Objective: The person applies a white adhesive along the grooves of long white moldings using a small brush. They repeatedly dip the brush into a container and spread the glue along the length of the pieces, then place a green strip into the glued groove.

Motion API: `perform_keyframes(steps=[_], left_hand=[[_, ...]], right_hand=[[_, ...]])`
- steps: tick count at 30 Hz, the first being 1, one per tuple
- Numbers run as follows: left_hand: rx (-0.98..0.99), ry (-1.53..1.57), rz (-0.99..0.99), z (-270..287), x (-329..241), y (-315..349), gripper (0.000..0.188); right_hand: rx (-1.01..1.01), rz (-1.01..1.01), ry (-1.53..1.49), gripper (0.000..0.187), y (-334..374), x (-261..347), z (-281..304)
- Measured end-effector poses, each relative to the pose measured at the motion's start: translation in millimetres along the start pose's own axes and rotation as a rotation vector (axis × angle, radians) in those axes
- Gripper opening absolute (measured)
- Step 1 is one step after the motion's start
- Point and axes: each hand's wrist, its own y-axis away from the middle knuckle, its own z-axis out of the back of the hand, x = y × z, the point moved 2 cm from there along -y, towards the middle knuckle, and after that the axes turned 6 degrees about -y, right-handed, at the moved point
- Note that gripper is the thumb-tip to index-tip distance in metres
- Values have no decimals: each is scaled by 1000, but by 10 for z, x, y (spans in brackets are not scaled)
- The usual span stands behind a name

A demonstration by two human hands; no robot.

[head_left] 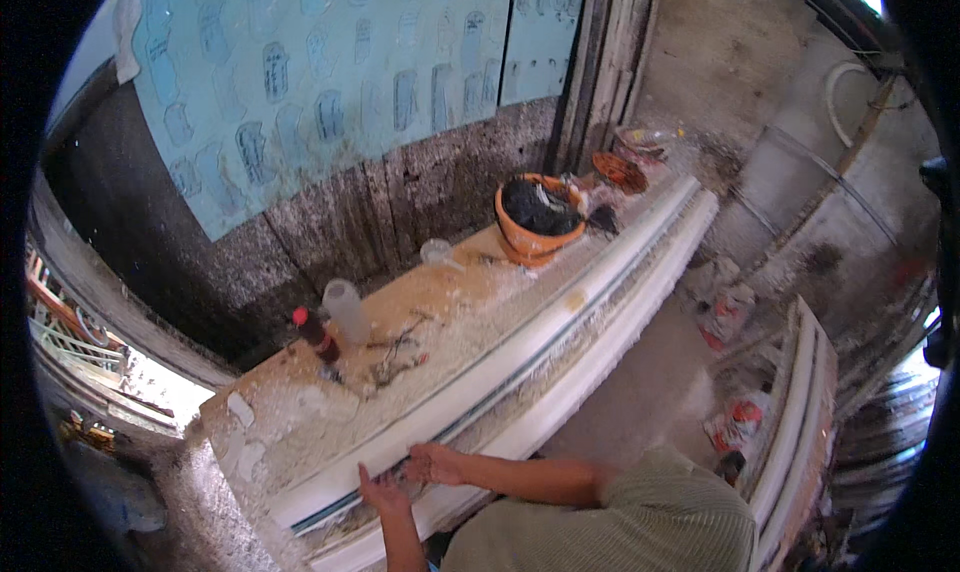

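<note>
My left hand (385, 492) is raised over the near end of a long white plaster moulding (470, 372), its thumb and fingers apart. Beside it, my right hand (436, 465) reaches in from the right with its fingers spread and loosely bent. Neither hand shows anything held. The two hands are close together, and whether they touch the moulding beneath I cannot tell. A dark green strip (555, 334) runs lengthwise along the moulding, with a rough, crumbly white band next to it.
On the dusty bench (420, 297) stand a dark bottle with a red cap (317, 336), a translucent container (346, 312) and an orange bucket (540, 234) with dark material inside. White fragments (240, 409) lie at its left end. More mouldings (790, 422) lean at right, near crumpled bags (738, 422).
</note>
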Motion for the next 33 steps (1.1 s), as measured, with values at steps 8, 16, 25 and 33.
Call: perform_keyframes(steps=[8, 16, 25, 33], left_hand=[[-557, -221, -404, 30, 163, -233, 58], [-562, -367, -563, 197, 46, -878, 41], [-447, -407, -358, -310, 196, -701, 48], [-383, -360, -385, -1232, 1084, -295, 44]], right_hand=[[-35, 259, 348, 34, 1056, 2563, 1913], [-687, 759, 203, 57, 1812, 4528, 3182], [-1097, 627, 852, 52, 1355, 5171, 3315], [-1221, 1145, 640, 61, 1626, 5896, 4059]])
